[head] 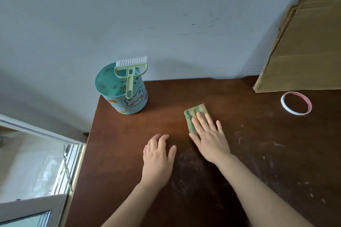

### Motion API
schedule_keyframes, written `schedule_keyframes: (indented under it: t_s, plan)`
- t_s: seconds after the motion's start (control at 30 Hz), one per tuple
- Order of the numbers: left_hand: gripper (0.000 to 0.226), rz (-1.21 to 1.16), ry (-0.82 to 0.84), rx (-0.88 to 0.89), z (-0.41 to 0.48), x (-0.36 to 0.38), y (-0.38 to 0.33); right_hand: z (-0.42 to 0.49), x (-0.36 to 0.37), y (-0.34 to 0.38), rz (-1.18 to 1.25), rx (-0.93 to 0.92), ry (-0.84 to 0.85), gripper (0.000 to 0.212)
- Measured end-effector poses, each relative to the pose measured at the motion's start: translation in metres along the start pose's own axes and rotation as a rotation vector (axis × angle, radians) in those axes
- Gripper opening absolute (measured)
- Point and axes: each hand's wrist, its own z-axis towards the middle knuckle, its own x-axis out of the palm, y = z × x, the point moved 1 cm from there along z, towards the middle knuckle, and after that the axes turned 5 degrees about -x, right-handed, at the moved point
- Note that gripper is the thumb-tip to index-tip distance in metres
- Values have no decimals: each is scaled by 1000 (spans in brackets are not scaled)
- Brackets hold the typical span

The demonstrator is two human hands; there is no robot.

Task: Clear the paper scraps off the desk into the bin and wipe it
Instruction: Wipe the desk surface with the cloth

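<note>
Pressed sponge flat on desk under straight-fingered right hand, left hand resting loose and empty alongside (bin at back-left corner); arguably risked ungripped sponge skidding free, merely smearing streaks.

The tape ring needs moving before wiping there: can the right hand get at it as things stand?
Probably yes: only bare desk lies between the right hand, now flat on the sponge, and the tape ring.

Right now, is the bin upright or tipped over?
Upright: the bin stands on its base at the desk corner, mouth facing up, a brush propped in it.
</note>
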Motion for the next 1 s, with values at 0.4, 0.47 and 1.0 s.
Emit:
schedule_keyframes:
  t_s: [0.4, 0.47, 1.0]
  plan:
    - [41, -53, -8, 54, 39, -11, 6, 47, -6, 54, 84, -142, 71, 58]
    - [42, -68, 12, 67, 46, -10, 3, 33, -5, 39, 69, -121, 37, 59]
    - [41, -78, 13, 63, 86, -19, 12, 120, -21, 53, 37, -109, 77, 64]
